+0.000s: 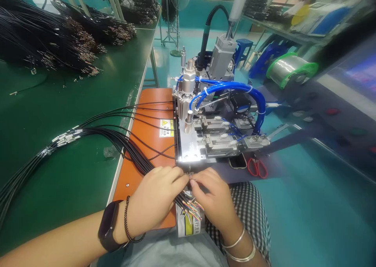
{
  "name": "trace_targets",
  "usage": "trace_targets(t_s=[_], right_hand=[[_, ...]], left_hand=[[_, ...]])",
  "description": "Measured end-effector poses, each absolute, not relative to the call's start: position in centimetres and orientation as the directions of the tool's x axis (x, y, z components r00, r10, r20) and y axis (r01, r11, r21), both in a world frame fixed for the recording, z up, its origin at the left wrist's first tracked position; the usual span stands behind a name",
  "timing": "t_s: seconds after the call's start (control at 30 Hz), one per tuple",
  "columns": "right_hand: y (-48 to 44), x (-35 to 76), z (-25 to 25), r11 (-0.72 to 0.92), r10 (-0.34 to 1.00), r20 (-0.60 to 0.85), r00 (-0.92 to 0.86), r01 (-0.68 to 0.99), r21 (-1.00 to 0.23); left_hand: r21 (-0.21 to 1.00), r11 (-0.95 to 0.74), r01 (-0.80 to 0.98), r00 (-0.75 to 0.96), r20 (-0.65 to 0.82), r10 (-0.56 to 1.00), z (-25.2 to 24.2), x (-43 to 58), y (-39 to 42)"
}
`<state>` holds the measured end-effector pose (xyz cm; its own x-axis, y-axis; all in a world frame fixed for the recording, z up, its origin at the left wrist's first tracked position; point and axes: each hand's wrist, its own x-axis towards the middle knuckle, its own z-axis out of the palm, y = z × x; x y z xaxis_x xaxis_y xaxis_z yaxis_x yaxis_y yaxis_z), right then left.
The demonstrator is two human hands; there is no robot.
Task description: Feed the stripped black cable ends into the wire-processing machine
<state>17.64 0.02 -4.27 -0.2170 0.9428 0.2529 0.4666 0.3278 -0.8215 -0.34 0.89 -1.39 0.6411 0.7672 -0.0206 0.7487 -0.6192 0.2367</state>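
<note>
My left hand (158, 194) is closed over a bundle of black cables (138, 157), thumb and forefinger pinched together. Stripped ends with thin coloured wires (190, 207) stick out below its fingers. Fingertip to fingertip with it, my right hand (213, 196) pinches what looks like a cable end, mostly hidden by the fingers. Both hands are just in front of a metal clamping machine (188, 143). Several single black cables (152, 116) run over the orange plate (155, 98) into the machine's left side. Farther left, the bundle carries silvery sleeves (67, 137).
On the green table (96, 94) lie large heaps of black cables (49, 36). Blue air hoses (235, 86) arch over the machine. Red-handled scissors (257, 168) and a phone (237, 162) lie at its front right. A green-rimmed wire spool (290, 69) stands behind, right.
</note>
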Motion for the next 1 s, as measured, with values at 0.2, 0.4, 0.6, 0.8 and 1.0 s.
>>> trace_targets(t_s=[0.2, 0.4, 0.6, 0.8, 1.0], right_hand=[[0.6, 19.0, -4.5, 0.228, 0.964, 0.106, -0.245, 0.547, -0.805], [0.6, 19.4, -5.1, -0.171, 0.968, -0.21, -0.138, 0.249, -0.953], [0.7, 20.1, -6.1, -0.255, 0.945, -0.277, -0.174, 0.141, -0.957], [1.0, 19.6, -6.9, -0.306, 0.935, -0.314, -0.166, 0.077, -0.949], [1.3, 19.5, -6.8, -0.311, 0.934, -0.323, -0.155, 0.099, -0.945]], left_hand=[[0.202, -0.674, 0.71, 0.686, 0.016, 0.727, -1.9, -0.4, 0.9], [0.157, -0.706, 0.691, 0.708, 0.053, 0.705, -1.8, -0.6, 1.1], [0.139, -0.708, 0.693, 0.71, 0.038, 0.703, -1.9, -0.2, 1.2], [0.128, -0.692, 0.71, 0.697, 0.014, 0.717, -1.9, 0.0, 1.2], [0.13, -0.676, 0.725, 0.683, -0.008, 0.731, -1.7, 0.3, 1.3]])
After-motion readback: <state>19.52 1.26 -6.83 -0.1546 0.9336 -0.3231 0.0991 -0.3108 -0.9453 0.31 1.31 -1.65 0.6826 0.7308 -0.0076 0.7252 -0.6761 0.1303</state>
